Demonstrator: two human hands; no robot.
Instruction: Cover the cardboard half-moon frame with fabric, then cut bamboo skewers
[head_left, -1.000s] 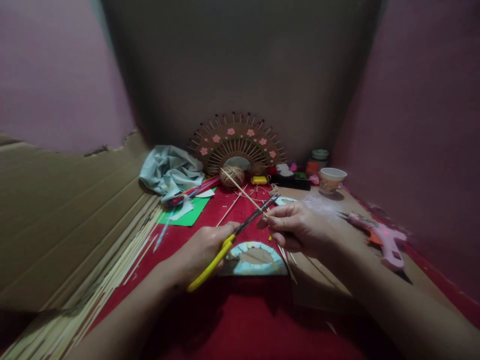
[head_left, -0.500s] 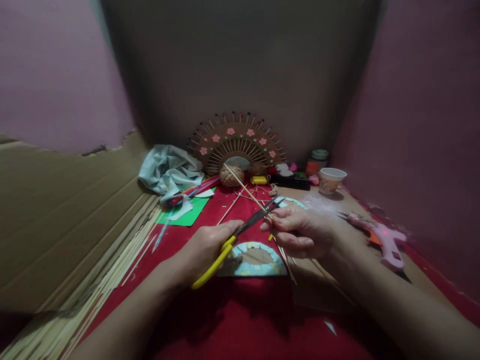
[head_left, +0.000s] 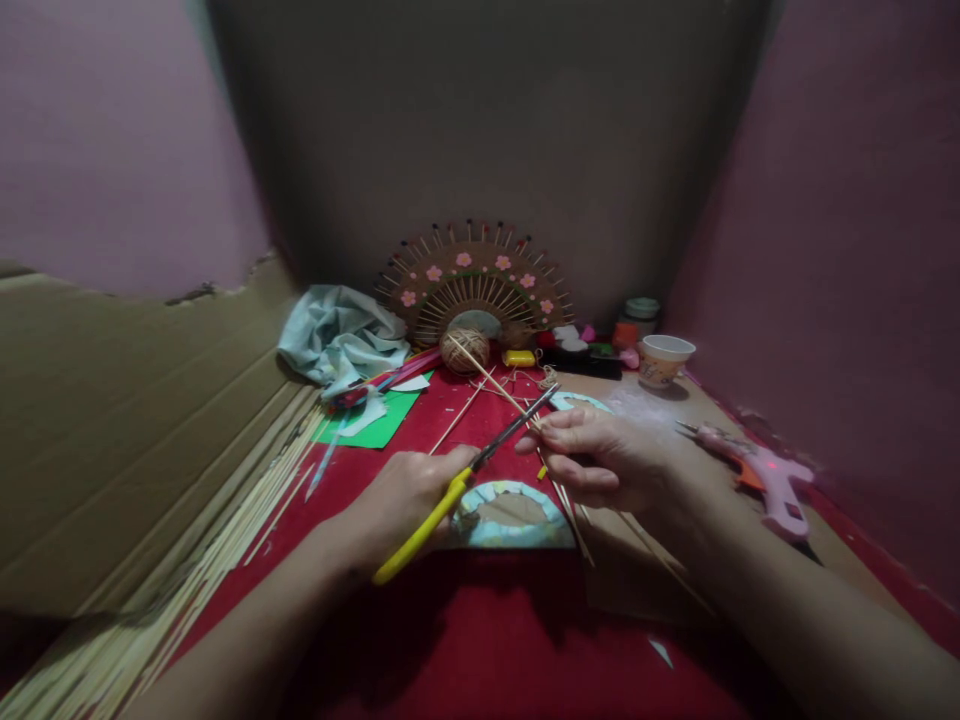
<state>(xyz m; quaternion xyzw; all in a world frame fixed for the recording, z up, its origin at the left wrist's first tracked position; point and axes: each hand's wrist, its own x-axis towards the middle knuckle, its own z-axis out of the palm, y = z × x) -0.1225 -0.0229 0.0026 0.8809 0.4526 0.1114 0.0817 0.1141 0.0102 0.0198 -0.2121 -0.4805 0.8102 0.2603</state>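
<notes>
My left hand [head_left: 420,490] grips yellow-handled scissors [head_left: 427,530], whose blades point up and right and are closed together. My right hand [head_left: 592,460] pinches a thin bamboo stick [head_left: 491,378] close to its lower end. The blades cross the stick right by my right fingertips. Below the hands lies an arch-shaped piece covered in pale blue fabric [head_left: 514,535]. Several loose sticks [head_left: 571,520] rest beside it under my right hand, near a small yellow bit [head_left: 541,473]. A second fabric-covered piece [head_left: 581,402] is partly hidden behind my right hand.
A decorated fan [head_left: 472,262] stands at the back behind a twine ball [head_left: 465,352]. Crumpled light-blue cloth [head_left: 337,335] and green paper [head_left: 379,425] lie left, above many long sticks [head_left: 202,580]. At right are a paper cup [head_left: 665,360] and a pink glue gun [head_left: 772,480].
The scissors' blades have gone from slightly apart to closed, and the yellow handles have come together. Both hands keep nearly the same place.
</notes>
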